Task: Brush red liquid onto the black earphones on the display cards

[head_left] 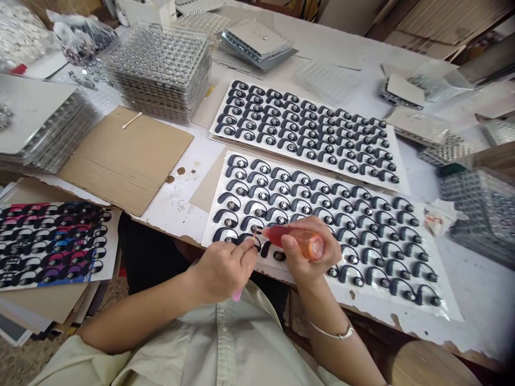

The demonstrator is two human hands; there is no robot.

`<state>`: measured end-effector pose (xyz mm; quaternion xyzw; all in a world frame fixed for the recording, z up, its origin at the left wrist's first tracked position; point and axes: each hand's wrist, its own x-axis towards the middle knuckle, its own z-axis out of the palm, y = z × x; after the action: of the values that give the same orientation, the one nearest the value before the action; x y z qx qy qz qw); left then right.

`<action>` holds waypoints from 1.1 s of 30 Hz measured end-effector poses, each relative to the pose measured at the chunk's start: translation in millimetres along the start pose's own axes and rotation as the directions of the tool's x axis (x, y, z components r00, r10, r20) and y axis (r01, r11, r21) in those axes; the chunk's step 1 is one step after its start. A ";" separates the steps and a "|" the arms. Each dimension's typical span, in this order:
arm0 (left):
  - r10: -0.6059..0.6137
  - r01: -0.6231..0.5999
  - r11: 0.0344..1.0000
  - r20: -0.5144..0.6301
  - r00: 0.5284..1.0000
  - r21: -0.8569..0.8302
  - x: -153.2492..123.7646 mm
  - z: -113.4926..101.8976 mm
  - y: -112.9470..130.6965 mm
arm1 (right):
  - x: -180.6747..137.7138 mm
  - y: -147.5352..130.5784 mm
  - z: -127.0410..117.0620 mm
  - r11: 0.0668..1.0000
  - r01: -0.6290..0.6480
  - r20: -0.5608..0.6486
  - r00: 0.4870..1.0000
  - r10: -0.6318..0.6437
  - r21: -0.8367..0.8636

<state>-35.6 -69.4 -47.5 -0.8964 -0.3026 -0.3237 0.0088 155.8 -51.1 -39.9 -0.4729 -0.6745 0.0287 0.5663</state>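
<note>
My right hand (317, 244) is wrapped round a small squeeze bottle (287, 237) with red-orange contents, tipped on its side with the nozzle pointing left. Pinched in my left hand (229, 264) is a slim tool with a pink end (237, 294); its kind is mostly hidden by the fingers. The tool's thin tip and the nozzle nearly meet over one piece on the near white sheet (450, 305). Rows of black hook-shaped pieces (352, 257) with round silvery centres cover that sheet. Whether nozzle or tip touches a piece, I cannot tell.
A second sheet of black hooks (298, 120) lies behind. At left are brown cardboard (132, 155) with a cotton swab (132, 121), stacked clear trays (156, 69) and printed sheets (52, 246). More trays (483, 209) and a crumpled tissue (441, 214) stand right.
</note>
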 end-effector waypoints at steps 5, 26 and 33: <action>-0.004 0.003 1.000 -0.021 1.000 -0.019 1.4 -0.5 -0.4 | -0.8 0.6 0.1 0.999 0.031 -0.017 0.999 -0.031 -0.010; -0.013 0.012 0.997 -0.018 1.000 -0.077 3.0 -2.8 -1.3 | 0.4 0.8 1.5 0.998 0.048 -0.035 0.998 -0.049 -0.034; -0.017 0.015 0.999 -0.033 0.999 -0.051 3.6 -2.8 -0.9 | -0.2 0.4 1.6 0.998 0.057 -0.029 0.998 -0.058 -0.030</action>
<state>-35.5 -67.4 -43.3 -0.8884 -0.3013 -0.3462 -0.0113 154.8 -50.1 -40.8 -0.4617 -0.6798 -0.0042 0.5699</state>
